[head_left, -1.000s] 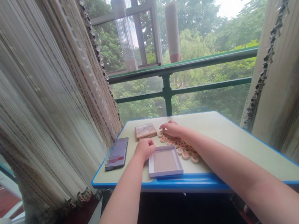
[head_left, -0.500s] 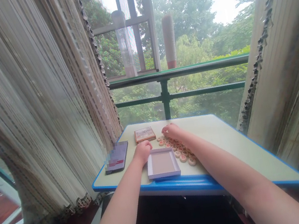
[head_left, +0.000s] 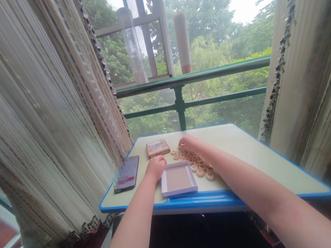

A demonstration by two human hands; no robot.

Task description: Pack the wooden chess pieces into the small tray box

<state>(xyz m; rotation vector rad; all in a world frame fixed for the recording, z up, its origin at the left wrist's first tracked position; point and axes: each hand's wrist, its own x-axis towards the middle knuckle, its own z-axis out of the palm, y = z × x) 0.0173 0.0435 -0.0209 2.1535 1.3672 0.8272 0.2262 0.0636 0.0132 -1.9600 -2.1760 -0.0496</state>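
Note:
My left hand (head_left: pixel 156 167) rests by the far left corner of a shallow open box (head_left: pixel 180 191), its fingers curled. Whether they grip anything I cannot make out. The box is pale, with a plain brownish floor and nothing lying in it. Farther right, my right hand (head_left: pixel 188 141) reaches over the far end of a heap of round wooden Chinese chess pieces (head_left: pixel 200 173), some with red marks and some with dark ones. Its fingers are bent together and pointed down at the pieces; what lies between the fingertips is too small to tell. The right forearm hides part of the heap.
A printed box lid (head_left: pixel 157 147) lies behind my left hand. A dark flat tablet-like object (head_left: pixel 128 174), partly blurred, is on the table's left side. The pale table (head_left: pixel 256 167) has a blue edge. Beyond it stand a green railing (head_left: pixel 195 76) and curtains (head_left: pixel 52 97).
The whole view has shifted slightly, so the table sits a little farther left and higher. Both hands keep nearly the same places by the box and the pieces.

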